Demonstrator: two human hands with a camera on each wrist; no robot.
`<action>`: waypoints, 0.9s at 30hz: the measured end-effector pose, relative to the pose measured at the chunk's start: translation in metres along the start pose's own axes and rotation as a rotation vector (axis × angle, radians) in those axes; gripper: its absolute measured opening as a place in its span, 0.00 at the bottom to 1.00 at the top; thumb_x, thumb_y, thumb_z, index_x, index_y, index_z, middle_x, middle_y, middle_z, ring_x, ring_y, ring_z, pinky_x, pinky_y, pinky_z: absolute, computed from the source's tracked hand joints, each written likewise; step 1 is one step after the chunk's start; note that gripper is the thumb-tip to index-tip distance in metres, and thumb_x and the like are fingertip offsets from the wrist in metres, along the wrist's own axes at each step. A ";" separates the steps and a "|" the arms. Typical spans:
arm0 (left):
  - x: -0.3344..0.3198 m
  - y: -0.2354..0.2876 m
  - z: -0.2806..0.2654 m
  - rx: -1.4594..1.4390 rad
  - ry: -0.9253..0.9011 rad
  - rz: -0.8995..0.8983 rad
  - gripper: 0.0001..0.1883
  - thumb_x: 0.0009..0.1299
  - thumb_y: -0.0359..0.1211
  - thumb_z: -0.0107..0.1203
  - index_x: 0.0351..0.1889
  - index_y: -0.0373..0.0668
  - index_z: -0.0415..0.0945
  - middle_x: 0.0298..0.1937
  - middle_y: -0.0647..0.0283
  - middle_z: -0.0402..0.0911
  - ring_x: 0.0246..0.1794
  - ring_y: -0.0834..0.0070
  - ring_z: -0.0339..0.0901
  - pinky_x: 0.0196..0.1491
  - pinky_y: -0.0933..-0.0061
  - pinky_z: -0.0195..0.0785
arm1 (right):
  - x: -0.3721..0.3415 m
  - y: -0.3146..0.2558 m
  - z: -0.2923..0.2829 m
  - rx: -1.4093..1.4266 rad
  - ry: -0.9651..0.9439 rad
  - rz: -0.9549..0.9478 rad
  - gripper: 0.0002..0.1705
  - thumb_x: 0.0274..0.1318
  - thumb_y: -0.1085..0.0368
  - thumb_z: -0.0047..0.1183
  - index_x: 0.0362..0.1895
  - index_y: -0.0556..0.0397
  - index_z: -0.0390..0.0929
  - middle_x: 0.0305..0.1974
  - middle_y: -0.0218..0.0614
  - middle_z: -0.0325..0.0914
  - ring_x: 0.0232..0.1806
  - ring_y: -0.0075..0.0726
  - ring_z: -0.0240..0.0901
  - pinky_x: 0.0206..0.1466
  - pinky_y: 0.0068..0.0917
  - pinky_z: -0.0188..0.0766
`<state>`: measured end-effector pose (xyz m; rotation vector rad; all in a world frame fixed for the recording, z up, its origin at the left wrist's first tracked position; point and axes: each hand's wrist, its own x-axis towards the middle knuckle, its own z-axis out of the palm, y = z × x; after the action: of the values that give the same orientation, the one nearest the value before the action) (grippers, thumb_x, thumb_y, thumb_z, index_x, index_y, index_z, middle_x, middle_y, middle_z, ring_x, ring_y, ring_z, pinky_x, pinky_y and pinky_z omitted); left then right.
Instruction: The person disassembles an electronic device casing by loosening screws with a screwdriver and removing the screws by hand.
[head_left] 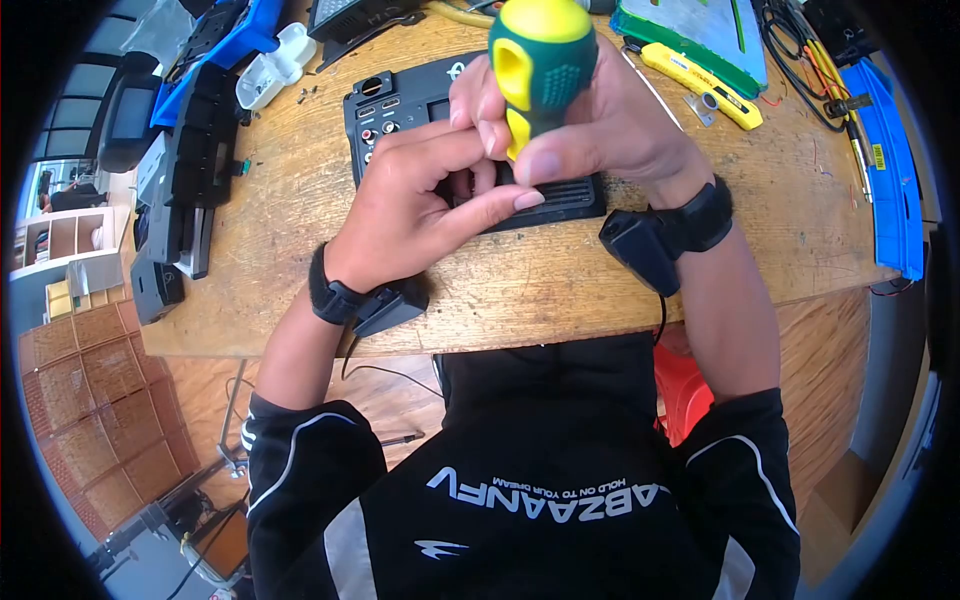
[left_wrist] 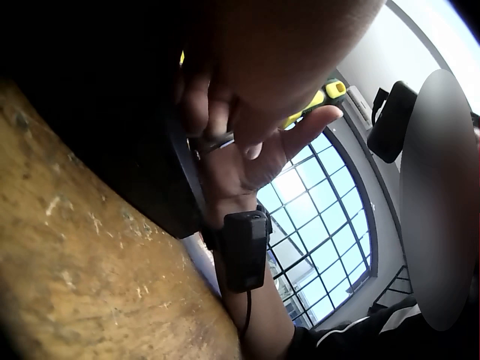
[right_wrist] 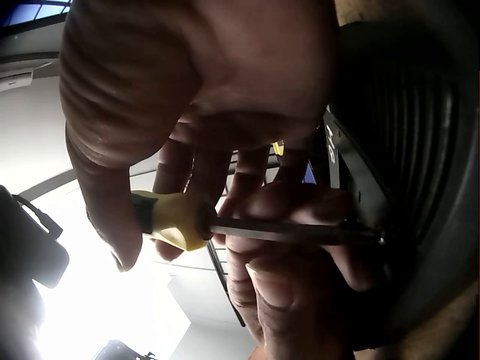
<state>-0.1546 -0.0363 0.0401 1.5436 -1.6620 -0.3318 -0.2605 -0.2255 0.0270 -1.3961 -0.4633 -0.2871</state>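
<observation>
My right hand grips the green and yellow handle of a screwdriver, held upright over a black electronic device. Round ports and slots line the device's left side, and a ribbed grille runs along its near edge. My left hand comes in from the left, its thumb and fingers around the lower shaft. In the right wrist view the bare metal shaft passes between those fingers, its tip against the device's dark edge beside a fingertip. Palm and fingers hide much of the device.
A yellow utility knife lies at the back right, near a green-edged tray. Cables and a blue bin line the right edge. Black devices and a white plastic container stand at the left; small screws lie nearby.
</observation>
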 end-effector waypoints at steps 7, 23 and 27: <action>0.000 -0.012 0.009 0.049 0.093 0.187 0.10 0.65 0.27 0.70 0.43 0.36 0.84 0.30 0.63 0.83 0.25 0.75 0.81 0.29 0.74 0.72 | -0.001 0.009 0.002 0.100 -0.033 -0.053 0.35 0.57 0.45 0.68 0.60 0.57 0.82 0.47 0.37 0.86 0.43 0.26 0.83 0.48 0.21 0.79; -0.003 -0.002 0.011 -0.155 0.099 -0.034 0.11 0.67 0.27 0.68 0.47 0.36 0.86 0.25 0.62 0.84 0.21 0.76 0.80 0.28 0.76 0.70 | -0.005 0.017 -0.013 0.031 -0.089 0.002 0.33 0.61 0.45 0.61 0.59 0.60 0.80 0.42 0.35 0.83 0.38 0.25 0.81 0.42 0.20 0.79; -0.004 -0.004 0.008 -0.112 0.077 0.000 0.12 0.67 0.27 0.69 0.48 0.37 0.86 0.24 0.64 0.83 0.21 0.79 0.80 0.27 0.78 0.70 | -0.007 0.007 -0.016 0.156 -0.057 0.140 0.30 0.59 0.50 0.66 0.59 0.57 0.80 0.44 0.34 0.84 0.41 0.26 0.82 0.49 0.26 0.80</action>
<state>-0.1581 -0.0363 0.0308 1.4553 -1.5578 -0.3556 -0.2607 -0.2405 0.0160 -1.2797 -0.4230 -0.0955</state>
